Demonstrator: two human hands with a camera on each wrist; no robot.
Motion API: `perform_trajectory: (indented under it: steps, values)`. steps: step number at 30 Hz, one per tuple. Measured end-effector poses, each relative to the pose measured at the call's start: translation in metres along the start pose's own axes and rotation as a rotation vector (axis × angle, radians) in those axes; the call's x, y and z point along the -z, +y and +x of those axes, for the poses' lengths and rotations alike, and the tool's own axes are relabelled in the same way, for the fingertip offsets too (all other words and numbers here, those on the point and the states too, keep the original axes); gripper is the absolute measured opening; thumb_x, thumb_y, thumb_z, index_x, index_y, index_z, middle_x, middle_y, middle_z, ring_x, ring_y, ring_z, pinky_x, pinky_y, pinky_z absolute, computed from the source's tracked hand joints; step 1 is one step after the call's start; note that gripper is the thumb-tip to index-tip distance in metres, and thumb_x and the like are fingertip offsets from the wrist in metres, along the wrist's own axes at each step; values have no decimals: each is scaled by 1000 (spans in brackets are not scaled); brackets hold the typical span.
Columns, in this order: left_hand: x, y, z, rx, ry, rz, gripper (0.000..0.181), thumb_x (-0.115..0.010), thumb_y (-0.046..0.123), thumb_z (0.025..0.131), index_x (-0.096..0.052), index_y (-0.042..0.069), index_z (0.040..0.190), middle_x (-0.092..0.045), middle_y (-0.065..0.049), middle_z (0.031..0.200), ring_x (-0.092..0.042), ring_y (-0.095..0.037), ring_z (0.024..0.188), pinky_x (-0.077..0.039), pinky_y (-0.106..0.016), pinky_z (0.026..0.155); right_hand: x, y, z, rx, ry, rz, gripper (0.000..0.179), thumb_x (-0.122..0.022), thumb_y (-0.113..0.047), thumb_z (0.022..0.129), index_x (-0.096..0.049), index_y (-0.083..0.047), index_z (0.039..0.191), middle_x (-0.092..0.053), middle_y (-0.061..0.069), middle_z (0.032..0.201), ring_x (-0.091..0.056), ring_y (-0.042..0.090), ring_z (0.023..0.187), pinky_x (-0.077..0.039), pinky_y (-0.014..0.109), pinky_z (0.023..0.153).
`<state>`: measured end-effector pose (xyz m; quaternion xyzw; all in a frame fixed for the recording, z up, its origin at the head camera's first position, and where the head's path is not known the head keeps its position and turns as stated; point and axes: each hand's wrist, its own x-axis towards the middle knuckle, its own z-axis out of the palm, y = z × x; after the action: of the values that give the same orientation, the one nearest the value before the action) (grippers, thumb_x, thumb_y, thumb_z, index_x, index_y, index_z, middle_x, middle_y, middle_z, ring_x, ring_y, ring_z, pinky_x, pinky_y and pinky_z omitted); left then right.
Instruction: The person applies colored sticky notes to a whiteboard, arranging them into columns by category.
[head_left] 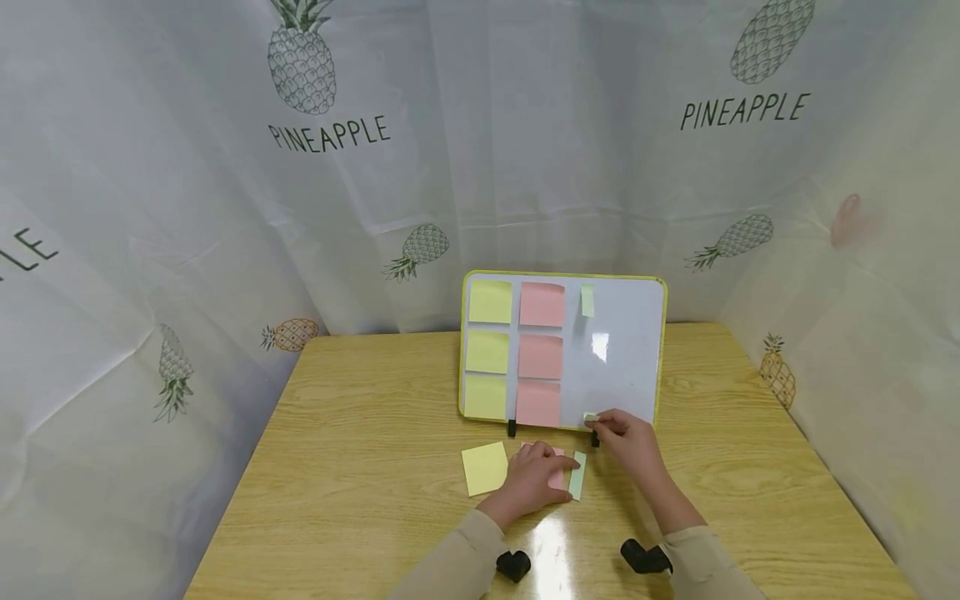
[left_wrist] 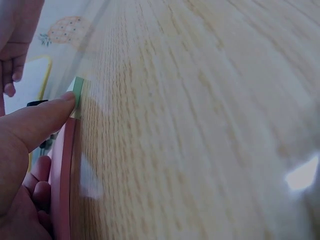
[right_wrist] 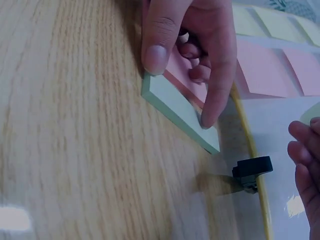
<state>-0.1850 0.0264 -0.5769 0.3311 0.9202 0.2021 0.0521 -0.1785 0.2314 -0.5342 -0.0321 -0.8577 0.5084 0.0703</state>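
My left hand [head_left: 531, 481] holds a narrow pad of green sticky notes [head_left: 577, 477] on the table, thumb at one end and index finger towards the other. Its other fingers curl above a pad of pink sticky notes [right_wrist: 182, 72], which they partly cover. My right hand [head_left: 628, 446] pinches a small green sticky note [head_left: 591, 417] before the lower edge of a whiteboard [head_left: 630, 350]. Whether that note touches the board cannot be told. Higher in the same column, another green note [head_left: 587, 301] is stuck on the board.
Columns of yellow notes [head_left: 487, 352] and pink notes [head_left: 541, 357] fill the board's left part. Black clips [right_wrist: 252, 167] support its lower edge. A yellow pad [head_left: 485, 468] lies left of my left hand on the wooden table [head_left: 360, 467]. A pineapple-print curtain [head_left: 517, 150] hangs behind.
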Motion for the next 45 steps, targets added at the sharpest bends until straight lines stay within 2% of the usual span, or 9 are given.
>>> perform_trajectory:
  steps: [6, 9, 14, 18, 21, 25, 32, 39, 45]
  values:
    - [1, 1, 0, -5, -5, -5, 47, -75, 47, 82, -63, 39, 127, -39, 14, 95, -31, -6, 86, -29, -26, 75, 6, -5, 9, 21, -9, 38, 13, -65, -12, 95, -71, -3, 102, -72, 13, 95, -68, 31, 91, -53, 28, 72]
    - [3, 2, 2, -6, -27, -2, 48, -75, 49, 82, -64, 38, 127, -41, 14, 96, -33, -6, 86, -31, -26, 76, 9, -9, 13, 45, -21, 16, 14, -65, -12, 95, -71, -4, 104, -72, 12, 97, -67, 31, 95, -53, 31, 73]
    - [10, 3, 7, -9, -39, -10, 44, -75, 47, 82, -68, 31, 123, -56, 11, 105, -48, -6, 94, -42, -31, 87, 13, -16, 21, 72, -22, -4, 16, -62, -12, 96, -71, -6, 108, -72, 12, 101, -63, 32, 100, -50, 34, 74]
    - [26, 5, 15, -16, -21, -72, 38, -75, 41, 84, -71, 23, 117, -64, 8, 102, -57, -5, 89, -49, -27, 79, 18, -21, 29, 80, -26, 62, 22, -60, -18, 98, -70, -3, 111, -71, 13, 104, -63, 25, 99, -49, 32, 77]
    - [42, 5, 21, 1, 0, -135, 35, -75, 37, 86, -71, 19, 116, -64, 7, 97, -57, -5, 83, -47, -20, 67, 20, -24, 38, 74, -29, 116, 28, -65, -24, 96, -69, -2, 113, -70, 13, 106, -64, 15, 96, -51, 26, 78]
    - [63, 2, 30, 10, 46, -175, 34, -74, 33, 87, -71, 16, 116, -65, 4, 97, -60, -8, 83, -47, -19, 68, 20, -27, 52, 56, -23, 177, 32, -72, -21, 90, -67, -1, 115, -69, 16, 110, -64, 6, 93, -52, 21, 77]
    - [88, -3, 50, 20, 90, -100, 33, -73, 36, 88, -71, 19, 116, -66, 7, 100, -60, -6, 84, -47, -20, 67, 19, -34, 73, 29, 12, 248, 30, -70, -13, 91, -65, 3, 117, -67, 20, 112, -65, 5, 87, -56, 31, 76]
    - [111, 1, 65, -15, 172, 13, 32, -71, 37, 89, -71, 17, 115, -65, 4, 100, -61, -11, 86, -49, -21, 69, 21, -41, 87, 13, 47, 236, 27, -71, -14, 91, -69, 3, 112, -65, 18, 107, -67, 10, 79, -56, 34, 76]
    - [118, 2, 80, -32, 237, 120, 29, -70, 37, 90, -71, 19, 114, -65, 4, 101, -62, -10, 87, -49, -20, 71, 21, -47, 97, -9, 75, 206, 28, -72, -14, 90, -70, 2, 113, -66, 17, 107, -66, 10, 79, -56, 30, 73]
